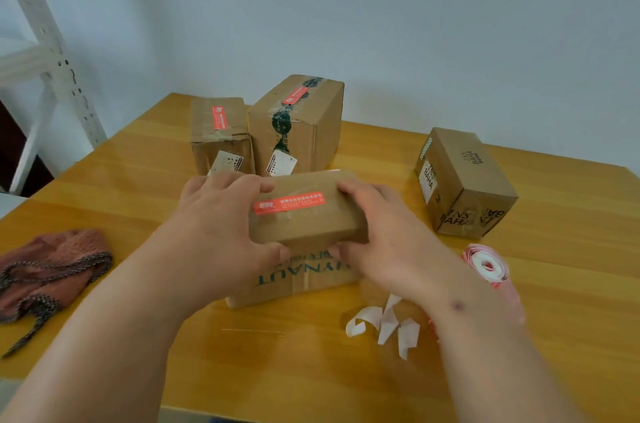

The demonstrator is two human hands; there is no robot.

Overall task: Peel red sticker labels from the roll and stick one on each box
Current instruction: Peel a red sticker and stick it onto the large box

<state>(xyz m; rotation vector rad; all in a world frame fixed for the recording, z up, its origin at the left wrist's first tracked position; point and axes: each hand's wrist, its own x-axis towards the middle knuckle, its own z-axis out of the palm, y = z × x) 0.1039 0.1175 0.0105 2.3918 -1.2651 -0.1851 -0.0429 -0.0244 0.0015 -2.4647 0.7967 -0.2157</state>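
My left hand (221,218) and my right hand (381,232) grip the two ends of a small cardboard box (311,225) that carries a red sticker label (289,203) on its top. It sits above a flatter box (294,279) printed with green letters. Behind stand two boxes with red labels: a low one (220,135) and a taller one (298,125). A box (464,183) at the right shows no red label. The roll of red labels (488,265) lies at the right, beside my right wrist.
Curled white backing strips (384,322) lie on the wooden table (138,180) near my right forearm. A reddish cloth bag with a dark chain (48,270) lies at the left. A white metal shelf frame (45,52) stands at the back left, beside a pale wall.
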